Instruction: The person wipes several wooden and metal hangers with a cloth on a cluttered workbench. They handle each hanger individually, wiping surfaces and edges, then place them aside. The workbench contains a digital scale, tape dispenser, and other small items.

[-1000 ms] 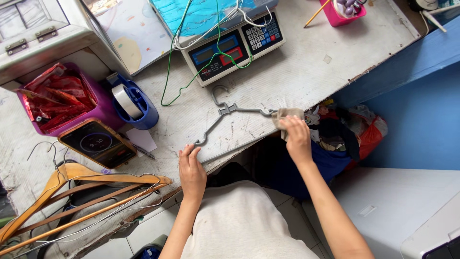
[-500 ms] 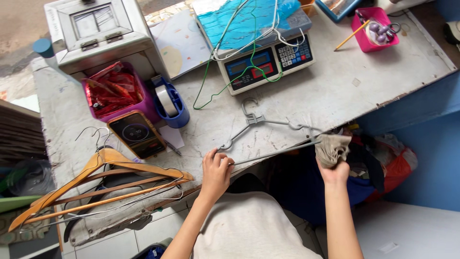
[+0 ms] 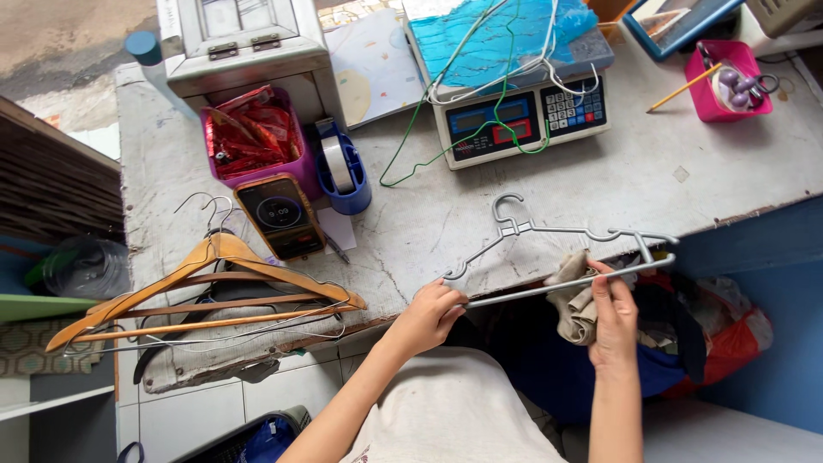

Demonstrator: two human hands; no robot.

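Grey hanger (image 3: 557, 236) lies at the desk (image 3: 720, 176) edge, left hand (image 3: 429, 313) fingers clamped on its end; right hand (image 3: 613, 321) has slid the cloth (image 3: 576, 296) inward along the bar, fingers clamped on both.

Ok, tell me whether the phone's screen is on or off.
On: the phone on the table shows a lit circular dial.
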